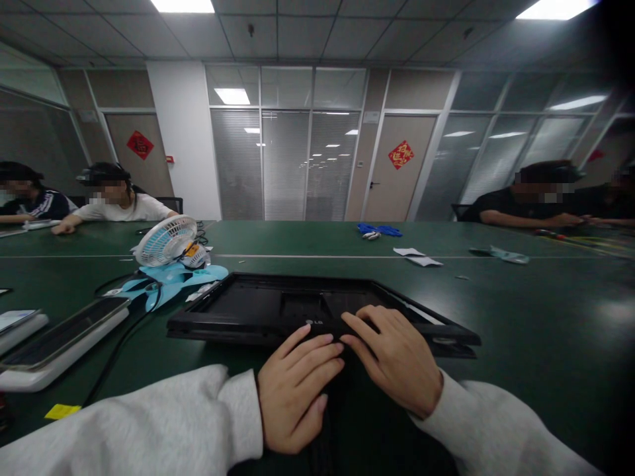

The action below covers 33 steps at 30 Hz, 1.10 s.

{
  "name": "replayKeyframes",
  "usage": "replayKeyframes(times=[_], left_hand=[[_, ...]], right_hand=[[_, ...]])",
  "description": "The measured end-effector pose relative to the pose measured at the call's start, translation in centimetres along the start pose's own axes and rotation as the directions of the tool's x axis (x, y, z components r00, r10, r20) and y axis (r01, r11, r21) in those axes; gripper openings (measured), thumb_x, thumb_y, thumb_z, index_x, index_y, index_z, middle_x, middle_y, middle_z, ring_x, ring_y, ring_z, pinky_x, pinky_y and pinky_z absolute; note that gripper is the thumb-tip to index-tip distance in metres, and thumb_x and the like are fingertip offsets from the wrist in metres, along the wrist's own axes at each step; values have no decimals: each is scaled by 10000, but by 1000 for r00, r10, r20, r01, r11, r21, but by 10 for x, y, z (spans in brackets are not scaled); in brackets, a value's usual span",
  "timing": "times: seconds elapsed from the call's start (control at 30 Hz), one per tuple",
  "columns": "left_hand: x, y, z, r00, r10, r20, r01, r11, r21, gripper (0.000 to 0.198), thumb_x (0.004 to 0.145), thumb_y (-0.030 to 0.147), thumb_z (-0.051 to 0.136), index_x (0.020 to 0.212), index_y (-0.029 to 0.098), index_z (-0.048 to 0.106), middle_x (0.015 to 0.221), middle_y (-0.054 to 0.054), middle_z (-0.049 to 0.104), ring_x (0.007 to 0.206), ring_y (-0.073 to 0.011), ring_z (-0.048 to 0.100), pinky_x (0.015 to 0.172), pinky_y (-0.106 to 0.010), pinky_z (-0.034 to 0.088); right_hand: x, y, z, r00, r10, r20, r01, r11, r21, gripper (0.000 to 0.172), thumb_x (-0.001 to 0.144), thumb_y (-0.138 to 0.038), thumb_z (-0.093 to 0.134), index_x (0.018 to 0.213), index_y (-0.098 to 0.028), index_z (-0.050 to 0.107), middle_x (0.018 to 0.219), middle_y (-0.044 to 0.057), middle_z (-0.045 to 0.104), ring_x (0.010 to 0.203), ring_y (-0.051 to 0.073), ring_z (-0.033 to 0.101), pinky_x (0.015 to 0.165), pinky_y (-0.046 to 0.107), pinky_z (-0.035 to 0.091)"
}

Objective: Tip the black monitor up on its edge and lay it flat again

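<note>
A black LG monitor casing point(258, 305) lies flat on the green table, its logo edge towards me. Inside its rim I see a dark hollow with a rectangular recess. My left hand point(300, 390) rests against the front edge just below the logo, fingers stretched out and close together, not wrapped round it. To the right of the logo, my right hand point(391, 354) has its fingers bent over the same edge with the thumb on the near side, gripping the casing. The right rim looks partly separated, with a pale strip showing. A dark narrow part stands below my hands, mostly hidden.
A white fan head point(167, 241) and light-blue plastic parts point(173, 281) lie behind left. Nearer left are a phone on a white stand point(64, 340), a black cable and a yellow tag point(62, 412). Blue gloves point(380, 229) and papers point(417, 256) lie farther back. Several people sit across.
</note>
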<state>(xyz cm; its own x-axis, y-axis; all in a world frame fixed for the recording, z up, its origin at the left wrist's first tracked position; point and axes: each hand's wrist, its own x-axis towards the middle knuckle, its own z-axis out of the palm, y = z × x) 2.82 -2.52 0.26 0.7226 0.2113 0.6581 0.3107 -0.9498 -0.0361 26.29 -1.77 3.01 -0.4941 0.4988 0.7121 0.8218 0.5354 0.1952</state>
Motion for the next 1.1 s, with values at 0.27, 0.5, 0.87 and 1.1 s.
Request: replayKeyframes(times=[0.27,0.5,0.87,1.1], left_hand=[[-1,0,2,1000,-5,3,5,1000,14,557,826,170,422,1375,81,453,1433,-120,508,1421,-242,346,1207,-481,162],[-2,0,4,1000,-14,16,13,1000,13,550,846,179,402,1385,79,446,1438,-126,498,1421,-246,344,1207,-488,153],[-2,-1,2,1000,-21,23,20,1000,3,558,832,190,432,1380,85,454,1424,-121,513,1410,-242,362,1198,-449,208],[0,1,0,1000,-19,10,19,1000,-2,548,835,191,430,1372,86,457,1397,-131,533,1393,-244,386,1183,-448,240]], right_hand=[[0,-1,0,1000,1,15,-1,1000,11,232,963,-291,503,1099,-176,651,917,73,592,810,197,479,753,343,341],[-1,-2,2,1000,6,28,-6,1000,8,242,966,-313,497,1103,-185,650,919,70,596,811,196,486,745,343,338],[-3,-4,3,1000,17,19,-18,998,54,231,950,-309,523,1076,-175,662,936,78,632,841,197,532,779,346,369],[-3,-5,1,1000,-8,1,8,999,48,239,942,-319,526,1049,-164,673,917,84,643,827,196,553,763,350,395]])
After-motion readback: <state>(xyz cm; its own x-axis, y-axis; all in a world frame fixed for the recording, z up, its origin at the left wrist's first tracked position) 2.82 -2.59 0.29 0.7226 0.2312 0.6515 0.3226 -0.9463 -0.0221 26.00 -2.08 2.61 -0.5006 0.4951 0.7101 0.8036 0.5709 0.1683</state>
